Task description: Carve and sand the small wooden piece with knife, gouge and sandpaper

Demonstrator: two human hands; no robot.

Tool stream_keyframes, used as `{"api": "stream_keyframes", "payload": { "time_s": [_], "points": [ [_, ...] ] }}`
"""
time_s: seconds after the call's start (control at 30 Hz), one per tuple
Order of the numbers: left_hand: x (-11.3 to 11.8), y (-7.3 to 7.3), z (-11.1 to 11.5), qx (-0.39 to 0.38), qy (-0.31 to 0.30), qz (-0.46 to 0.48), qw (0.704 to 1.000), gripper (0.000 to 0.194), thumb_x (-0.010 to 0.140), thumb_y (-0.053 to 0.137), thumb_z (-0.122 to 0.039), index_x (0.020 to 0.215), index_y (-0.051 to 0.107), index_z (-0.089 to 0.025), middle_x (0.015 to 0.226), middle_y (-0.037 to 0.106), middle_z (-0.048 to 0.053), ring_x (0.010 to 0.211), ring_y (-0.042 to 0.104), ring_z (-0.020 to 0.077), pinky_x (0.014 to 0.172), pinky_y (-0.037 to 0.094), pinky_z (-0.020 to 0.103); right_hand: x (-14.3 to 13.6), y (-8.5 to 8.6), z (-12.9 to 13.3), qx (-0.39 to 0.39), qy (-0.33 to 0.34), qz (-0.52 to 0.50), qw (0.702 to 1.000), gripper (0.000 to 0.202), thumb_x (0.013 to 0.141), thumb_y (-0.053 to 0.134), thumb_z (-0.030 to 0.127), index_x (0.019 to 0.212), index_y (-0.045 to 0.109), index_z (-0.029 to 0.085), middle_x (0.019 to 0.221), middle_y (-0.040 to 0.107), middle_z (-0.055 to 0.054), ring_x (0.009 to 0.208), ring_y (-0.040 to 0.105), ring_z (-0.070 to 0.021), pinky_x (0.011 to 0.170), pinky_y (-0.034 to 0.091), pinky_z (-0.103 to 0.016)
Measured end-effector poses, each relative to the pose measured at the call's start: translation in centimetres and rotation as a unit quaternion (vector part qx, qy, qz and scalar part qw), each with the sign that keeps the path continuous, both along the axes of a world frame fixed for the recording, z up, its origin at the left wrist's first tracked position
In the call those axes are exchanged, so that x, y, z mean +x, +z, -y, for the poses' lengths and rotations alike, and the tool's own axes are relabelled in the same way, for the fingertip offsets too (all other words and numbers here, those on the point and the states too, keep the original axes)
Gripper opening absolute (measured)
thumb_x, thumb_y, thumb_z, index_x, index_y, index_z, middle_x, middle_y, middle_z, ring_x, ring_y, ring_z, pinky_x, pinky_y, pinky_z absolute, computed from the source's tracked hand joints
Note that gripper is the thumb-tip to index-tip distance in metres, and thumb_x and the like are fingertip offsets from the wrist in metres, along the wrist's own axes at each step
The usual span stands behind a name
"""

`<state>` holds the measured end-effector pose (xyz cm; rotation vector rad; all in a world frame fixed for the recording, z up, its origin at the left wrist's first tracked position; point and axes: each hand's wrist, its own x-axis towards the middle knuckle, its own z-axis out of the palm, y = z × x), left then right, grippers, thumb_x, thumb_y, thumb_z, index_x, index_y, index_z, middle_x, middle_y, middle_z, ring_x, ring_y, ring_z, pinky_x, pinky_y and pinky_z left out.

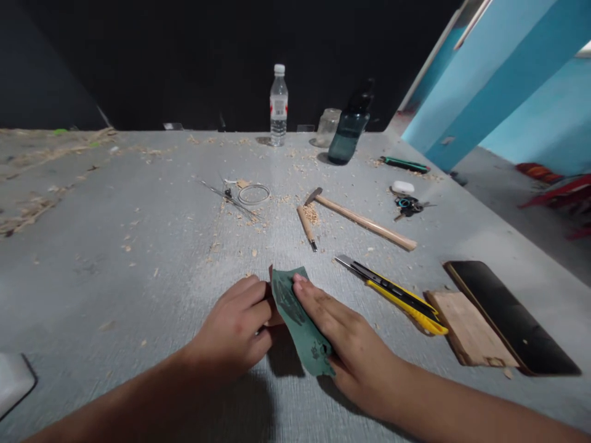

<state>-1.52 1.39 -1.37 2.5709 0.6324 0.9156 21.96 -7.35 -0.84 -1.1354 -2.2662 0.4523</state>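
And here we are at the grey table (161, 246), crowded on its far and right sides! Closest in is the yellow knife (392, 294), its blade out, lying just beyond the right hand (348, 338). Past its handle comes a wooden block (473, 329), right beside a dark phone (512, 317). Straight ahead, a hammer (364, 221) and a small carving tool (306, 226) lie around a heap of wood chips (313, 214), with a coil of wire (253, 194) off to the left. Farther right, there are keys (410, 207), a white case (402, 187) and a green-and-black tool (405, 164); along the back, the drinks line-up.

Let's count: one hammer, one carving tool, one knife, one block, one phone, one clear bottle (278, 107), one dark bottle (347, 135), one glass jar (328, 127). Several keys in a bunch; chips beyond counting!

Now the centre of it all: one sheet of green sandpaper (299, 323), between the two hands at the near side of the table, tilted and bent. Its long axis slants from far left to near right, the far end pointing away from the person. The right hand has it, fingers stretched along its face, near edge tucked in by the thumb. The left hand (242, 320) is at the left edge, fingers curled in; whether they close on the sheet or something behind it, I can't tell from here.
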Motion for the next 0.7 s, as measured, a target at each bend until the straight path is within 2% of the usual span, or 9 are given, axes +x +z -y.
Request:
{"api": "stream_keyframes", "payload": {
  "time_s": [0.17, 0.5, 0.7],
  "points": [
    [0.2, 0.1, 0.0, -0.002, -0.003, 0.005, 1.0, 0.017, 0.089, 0.061, -0.006, 0.08, 0.057, -0.019, 0.079, 0.061, 0.002, 0.075, 0.049, 0.0177, 0.067, 0.04, 0.032, 0.4, -0.2, 0.4, 0.006, 0.018, 0.002, 1.0, 0.095, 0.089, 0.048, 0.004, 0.174, 0.006, 0.014, 0.177, 0.031, -0.019, 0.165, 0.028, -0.0258, 0.128, 0.042, -0.05],
    [0.1, 0.0, 0.0, 0.019, -0.017, 0.015, 1.0, 0.017, 0.089, 0.058, -0.006, 0.081, 0.056, -0.021, 0.08, 0.063, 0.003, 0.073, 0.048, 0.018, 0.065, 0.039, 0.034, 0.5, 0.2, 1.0, -0.004, 0.011, 0.016, 1.0, 0.098, 0.088, 0.051, 0.004, 0.174, 0.006, 0.013, 0.177, 0.028, -0.02, 0.165, 0.027, -0.0271, 0.128, 0.042, -0.05],
    [0.3, 0.1, 0.0, 0.03, -0.013, 0.007, 0.999, 0.019, 0.09, 0.057, -0.007, 0.081, 0.05, -0.022, 0.077, 0.06, 0.002, 0.071, 0.048, 0.0182, 0.064, 0.037, 0.034, 0.3, 0.2, 1.2, -0.002, 0.014, 0.017, 1.0, 0.096, 0.088, 0.05, 0.004, 0.173, 0.007, 0.009, 0.176, 0.029, -0.022, 0.165, 0.026, -0.027, 0.128, 0.041, -0.05]
  ]
}}
